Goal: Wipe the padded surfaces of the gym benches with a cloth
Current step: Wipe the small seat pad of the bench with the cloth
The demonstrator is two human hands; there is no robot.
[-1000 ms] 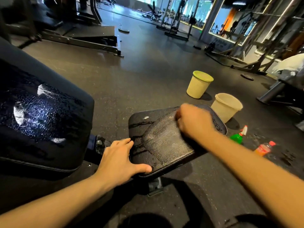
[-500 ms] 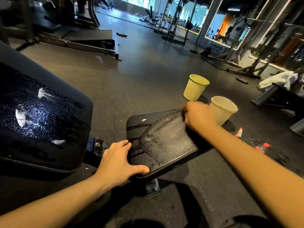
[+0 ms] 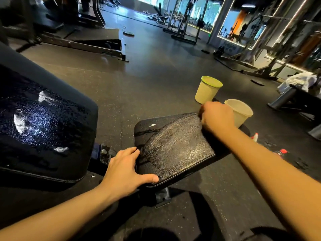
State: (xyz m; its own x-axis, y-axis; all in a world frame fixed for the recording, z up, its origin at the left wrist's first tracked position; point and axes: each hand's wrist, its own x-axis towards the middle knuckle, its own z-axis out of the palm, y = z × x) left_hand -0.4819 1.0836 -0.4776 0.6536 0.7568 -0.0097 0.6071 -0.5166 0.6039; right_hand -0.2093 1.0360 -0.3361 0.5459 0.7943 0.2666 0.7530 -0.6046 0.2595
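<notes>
**Two hands on a wet gym bench seat pad**

The black seat pad (image 3: 173, 145) sits mid-frame, streaked with moisture. The left hand (image 3: 125, 169) rests on its near left corner, fingers loosely spread and thumb along the near edge. The right hand (image 3: 217, 117) is at the pad's far right edge with its fingers curled under. Whether they hold a cloth cannot be told. The back pad (image 3: 43, 127), beaded with droplets, fills the left of the frame. A green-rimmed bucket (image 3: 207, 92) and a pale bucket (image 3: 241, 113) stand on the floor beyond.

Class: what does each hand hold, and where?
Left hand only braces the seat pad's near corner. Right hand curls at the far edge; what it holds is hidden.
</notes>
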